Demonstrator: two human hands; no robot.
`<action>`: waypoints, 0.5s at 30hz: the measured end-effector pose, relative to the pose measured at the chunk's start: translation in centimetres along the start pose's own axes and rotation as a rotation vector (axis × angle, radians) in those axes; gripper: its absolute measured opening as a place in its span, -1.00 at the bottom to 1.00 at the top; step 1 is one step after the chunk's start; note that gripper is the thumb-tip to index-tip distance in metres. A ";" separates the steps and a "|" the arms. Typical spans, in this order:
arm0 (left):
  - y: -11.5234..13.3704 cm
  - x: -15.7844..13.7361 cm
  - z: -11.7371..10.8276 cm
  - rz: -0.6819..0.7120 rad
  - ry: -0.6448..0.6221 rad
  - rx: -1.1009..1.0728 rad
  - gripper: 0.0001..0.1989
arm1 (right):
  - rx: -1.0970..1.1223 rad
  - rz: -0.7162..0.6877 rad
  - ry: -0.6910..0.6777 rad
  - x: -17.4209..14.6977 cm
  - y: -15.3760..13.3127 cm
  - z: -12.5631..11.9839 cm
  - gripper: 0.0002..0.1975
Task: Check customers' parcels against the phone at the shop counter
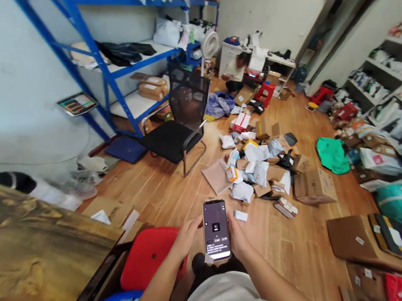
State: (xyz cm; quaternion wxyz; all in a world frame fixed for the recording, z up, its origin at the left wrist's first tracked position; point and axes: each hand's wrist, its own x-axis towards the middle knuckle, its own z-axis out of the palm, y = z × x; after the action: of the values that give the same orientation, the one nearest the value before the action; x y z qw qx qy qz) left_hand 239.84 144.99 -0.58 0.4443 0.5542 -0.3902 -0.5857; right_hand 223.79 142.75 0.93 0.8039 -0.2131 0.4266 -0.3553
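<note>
A smartphone [216, 231] is held upright in front of my body, its dark screen lit with a loading box in the middle and lines of text low down. My left hand [188, 234] grips the phone's left edge. On the opposite edge my right hand [238, 234] is closed round it, with most fingers hidden behind the phone. Just beyond the phone, a small white packet [240, 216] lies on the wooden floor.
Ahead lies a heap of parcels [257, 160] and a large carton [315, 186]. A black chair [173, 139] stands left of it, before blue shelving [123, 68]. A red stool [148, 257] is beside me. Another person [235, 71] sits low at the back.
</note>
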 end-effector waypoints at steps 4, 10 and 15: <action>1.1 3.3 6.0 0.035 -0.088 0.116 -0.52 | 0.036 -0.162 0.098 -1.3 -2.8 -5.1 -0.50; 2.2 7.4 18.1 0.060 -0.185 0.268 -0.46 | 0.051 -0.340 0.182 -4.7 -9.0 -13.9 -0.44; 3.5 9.5 28.9 0.093 -0.311 0.358 -0.43 | 0.101 -0.429 0.260 -8.5 -13.7 -21.9 -0.46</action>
State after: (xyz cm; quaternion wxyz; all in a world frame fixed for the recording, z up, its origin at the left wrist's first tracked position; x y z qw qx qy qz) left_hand 211.44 133.90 2.24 0.3002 0.5088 -0.5767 -0.5643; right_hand 196.83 139.29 2.44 0.6582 -0.2109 0.4531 -0.5631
